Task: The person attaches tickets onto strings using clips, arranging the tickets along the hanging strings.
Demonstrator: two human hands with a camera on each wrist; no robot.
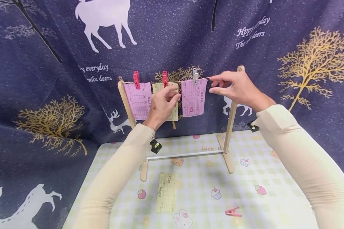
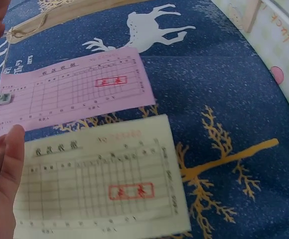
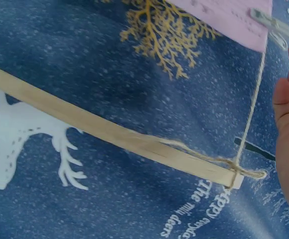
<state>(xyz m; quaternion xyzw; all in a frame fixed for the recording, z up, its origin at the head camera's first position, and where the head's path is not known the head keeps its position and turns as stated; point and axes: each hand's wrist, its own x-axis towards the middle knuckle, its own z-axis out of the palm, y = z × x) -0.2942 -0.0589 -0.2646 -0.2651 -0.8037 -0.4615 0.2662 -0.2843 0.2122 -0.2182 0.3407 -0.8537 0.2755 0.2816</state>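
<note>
Between the posts of a wooden stand runs a twine line [image 3: 254,94]. On it hang a left pink receipt slip [image 1: 138,101] under a red clothespin [image 1: 136,79], a yellow slip [image 2: 104,184] under a second red clothespin [image 1: 165,78], and a right pink slip [image 1: 193,98] under a grey clothespin [image 1: 195,76]. My left hand [image 1: 164,105] is in front of the yellow slip, partly covering it, its fingers loosely bent around nothing. To the right of the grey clothespin, my right hand [image 1: 232,85] has thumb and fingers apart, fingertips near the twine; whether they touch it I cannot tell.
A yellow slip [image 1: 166,192] lies on the checked tablecloth [image 1: 195,190], with a pink-red clothespin [image 1: 233,211] to its right. The stand's right post [image 1: 230,127], left post [image 1: 126,103] and lower metal bar [image 1: 186,155] frame the hanging slips. A dark patterned cloth [image 1: 172,41] hangs behind.
</note>
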